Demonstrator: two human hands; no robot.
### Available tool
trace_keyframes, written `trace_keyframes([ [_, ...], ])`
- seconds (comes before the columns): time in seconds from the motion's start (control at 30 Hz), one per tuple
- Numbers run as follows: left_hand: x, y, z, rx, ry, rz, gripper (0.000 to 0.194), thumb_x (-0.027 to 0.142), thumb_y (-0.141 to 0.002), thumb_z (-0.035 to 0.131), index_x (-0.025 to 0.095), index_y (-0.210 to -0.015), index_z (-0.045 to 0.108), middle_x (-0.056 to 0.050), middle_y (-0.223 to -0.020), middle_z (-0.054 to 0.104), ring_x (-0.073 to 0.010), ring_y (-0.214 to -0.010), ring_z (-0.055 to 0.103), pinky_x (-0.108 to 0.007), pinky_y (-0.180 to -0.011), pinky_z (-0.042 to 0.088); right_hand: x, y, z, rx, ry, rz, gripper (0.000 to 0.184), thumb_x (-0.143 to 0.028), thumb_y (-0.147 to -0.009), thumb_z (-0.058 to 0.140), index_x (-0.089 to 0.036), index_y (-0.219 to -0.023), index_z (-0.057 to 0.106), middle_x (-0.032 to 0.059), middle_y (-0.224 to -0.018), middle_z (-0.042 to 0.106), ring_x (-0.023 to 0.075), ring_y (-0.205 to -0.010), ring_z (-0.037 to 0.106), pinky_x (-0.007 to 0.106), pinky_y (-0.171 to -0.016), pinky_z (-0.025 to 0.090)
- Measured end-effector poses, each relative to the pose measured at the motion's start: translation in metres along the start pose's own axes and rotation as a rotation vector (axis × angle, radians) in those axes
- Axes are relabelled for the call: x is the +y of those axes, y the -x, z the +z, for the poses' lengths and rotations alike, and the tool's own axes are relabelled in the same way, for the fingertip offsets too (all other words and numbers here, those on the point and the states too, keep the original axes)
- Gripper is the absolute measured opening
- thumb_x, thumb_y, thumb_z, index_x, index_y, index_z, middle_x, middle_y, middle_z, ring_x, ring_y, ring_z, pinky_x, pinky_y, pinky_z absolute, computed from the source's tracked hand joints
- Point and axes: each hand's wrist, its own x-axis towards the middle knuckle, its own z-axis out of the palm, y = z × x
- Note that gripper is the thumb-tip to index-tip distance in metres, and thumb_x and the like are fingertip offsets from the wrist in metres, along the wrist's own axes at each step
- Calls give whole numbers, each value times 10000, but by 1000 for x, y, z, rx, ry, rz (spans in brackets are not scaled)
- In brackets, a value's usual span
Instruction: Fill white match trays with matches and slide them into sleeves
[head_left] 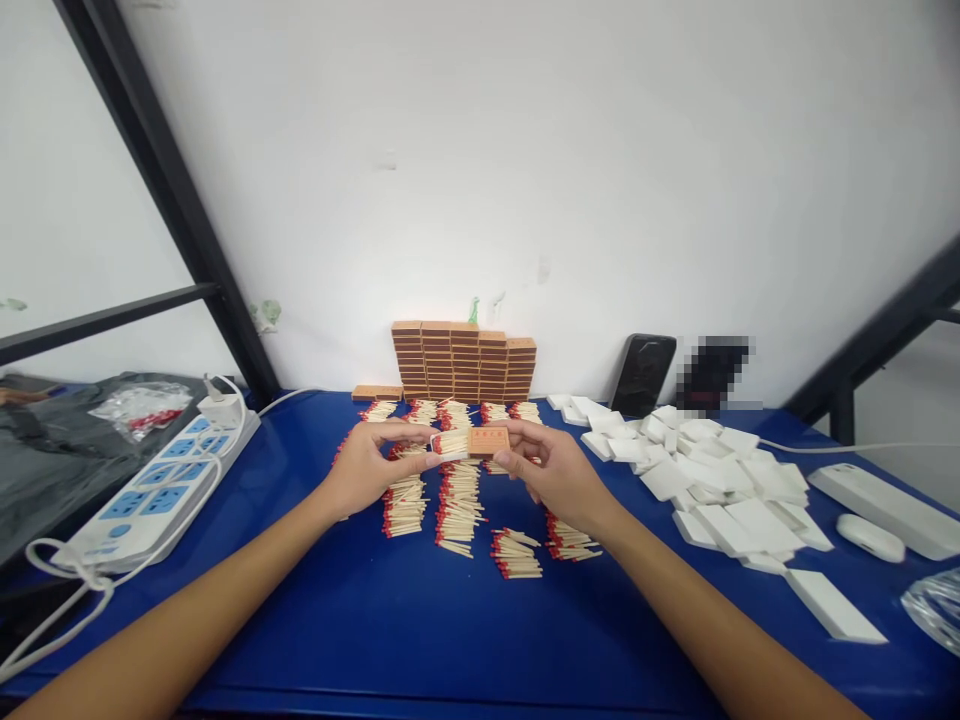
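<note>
Between my two hands, above the blue table, is a matchbox with its white tray (pixel 452 444) partly out of the orange-brown sleeve (pixel 488 441). Matches lie in the tray, red heads toward the left. My left hand (pixel 375 458) pinches the tray's left end between thumb and fingers. With thumb and fingers, my right hand (pixel 553 468) grips the sleeve's right end. Below and behind them, rows of loose red-headed matches (pixel 459 505) lie in bunches on the table. A separate bunch of matches (pixel 516 555) sits nearer to me.
Stacked matchboxes (pixel 465 365) stand against the wall. White matchbox trays (pixel 720 480) are heaped at the right, near a black phone (pixel 643 375) and a white rounded case (pixel 870 537). A white power strip (pixel 157 490) with cables lies at the left. Black metal bars (pixel 172 190) flank the table.
</note>
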Motion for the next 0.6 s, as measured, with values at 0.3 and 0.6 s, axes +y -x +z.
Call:
trace_keyframes([
  [0.3, -1, 0, -3, -46, -23, 1, 376, 492, -798, 828, 250, -1086, 821, -68, -1092, 802, -250, -990, 742, -357, -923, 575, 0, -2, -6, -96, -25, 50, 623, -531, -835, 766, -176, -1331, 640, 21, -836, 643, 137, -629, 577, 197, -383, 431],
  [0.6, -4, 0, -2, -71, 10, -25, 361, 468, -775, 853, 248, -1061, 824, -74, -1072, 807, -258, -997, 747, -368, -906, 598, 3, 0, -2, -165, -81, 89, 596, -533, -855, 759, -196, -1331, 637, 19, -817, 662, 125, -603, 569, 196, -406, 443],
])
